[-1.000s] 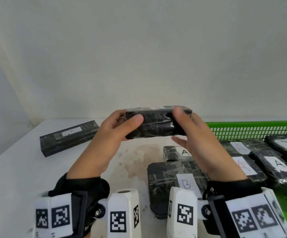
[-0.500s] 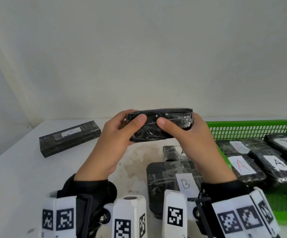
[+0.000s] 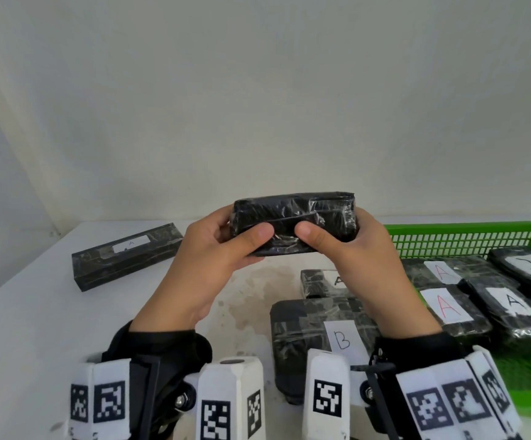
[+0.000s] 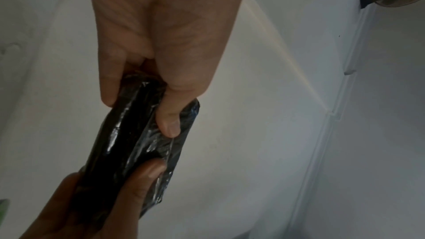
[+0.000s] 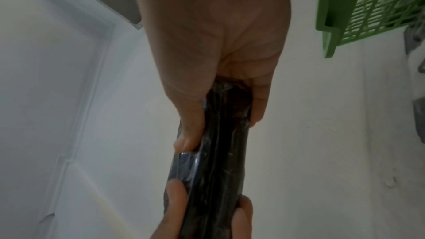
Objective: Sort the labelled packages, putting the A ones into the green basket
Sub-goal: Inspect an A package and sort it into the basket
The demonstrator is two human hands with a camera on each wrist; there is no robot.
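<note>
Both the left hand (image 3: 213,249) and right hand (image 3: 362,258) pinched one black wrapped package (image 3: 295,223); only the head view showed the green basket's (image 3: 467,239) lettered packs.

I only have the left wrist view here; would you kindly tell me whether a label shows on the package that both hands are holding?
Observer: No. In the head view the held package, gripped by the left hand and the right hand, shows only plain black wrap.
Operator: Thank you. What is in the green basket?
Observer: The green basket holds four packages; three labels read A, and the fourth is turned and unreadable.
Operator: And what lies on the table?
Observer: Among others, a large package marked B lies on the table, below the right wrist.
</note>
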